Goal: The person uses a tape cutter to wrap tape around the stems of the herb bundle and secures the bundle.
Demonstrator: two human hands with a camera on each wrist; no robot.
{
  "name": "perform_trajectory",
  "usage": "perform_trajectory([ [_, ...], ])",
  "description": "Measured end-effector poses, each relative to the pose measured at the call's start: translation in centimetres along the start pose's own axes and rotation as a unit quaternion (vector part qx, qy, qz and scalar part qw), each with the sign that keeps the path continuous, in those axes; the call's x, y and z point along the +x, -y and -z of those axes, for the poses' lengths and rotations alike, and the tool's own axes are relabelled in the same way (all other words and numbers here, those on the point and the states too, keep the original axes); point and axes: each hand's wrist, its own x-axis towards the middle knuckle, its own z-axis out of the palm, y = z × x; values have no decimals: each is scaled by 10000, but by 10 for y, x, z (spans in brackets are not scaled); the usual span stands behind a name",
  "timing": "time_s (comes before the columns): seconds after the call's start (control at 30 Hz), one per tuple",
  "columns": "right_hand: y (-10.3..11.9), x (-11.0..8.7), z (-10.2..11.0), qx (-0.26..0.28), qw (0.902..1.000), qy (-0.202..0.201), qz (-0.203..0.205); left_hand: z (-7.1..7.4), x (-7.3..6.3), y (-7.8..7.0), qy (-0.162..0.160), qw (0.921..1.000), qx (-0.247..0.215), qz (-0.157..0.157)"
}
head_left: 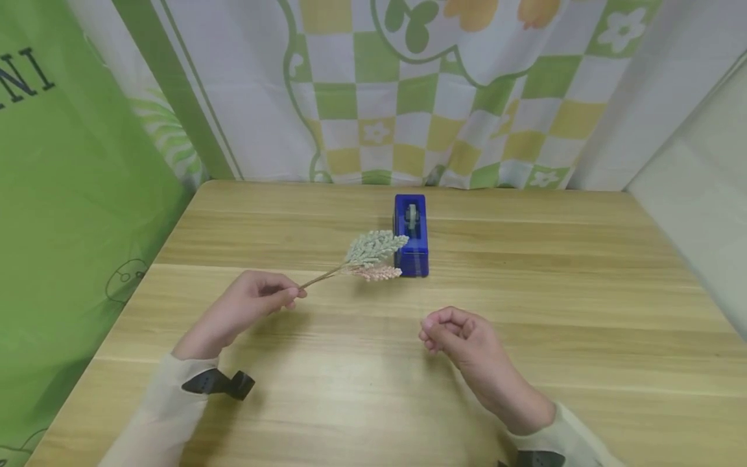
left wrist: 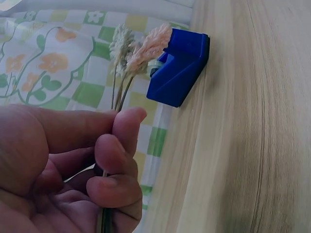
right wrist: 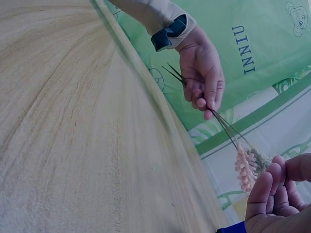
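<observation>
Between thumb and fingers, my left hand (head_left: 262,295) holds the thin stems of artificial flower sprigs, one pale green (head_left: 373,248) and one pink (head_left: 380,273). Their heads point right, above the wooden table, and in the head view they overlap the near left part of a blue tape dispenser (head_left: 413,253). In the right wrist view the stem ends (right wrist: 174,73) stick out behind the left hand. My right hand (head_left: 467,334) is held apart from the sprigs, in front of the dispenser. Its thumb meets the curled index finger, and I see nothing between them.
The dispenser stands near the table's (head_left: 583,272) far edge, with a tape roll (head_left: 412,216) in it. Behind hangs a checkered green, white and yellow cloth (head_left: 376,104). A green cloth (head_left: 76,214) hangs on the left. Each wrist wears a dark camera band (head_left: 218,383).
</observation>
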Motion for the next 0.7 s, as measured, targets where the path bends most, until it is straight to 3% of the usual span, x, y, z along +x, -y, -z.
perform_trajectory([
  [0.33, -2, 0, -2, 96, 9998, -18, 179, 7, -7, 7, 560, 9983, 141, 7],
  [0.7, 3, 0, -3, 215, 9996, -48, 190, 1, -5, 9, 1009, 9949, -49, 63],
])
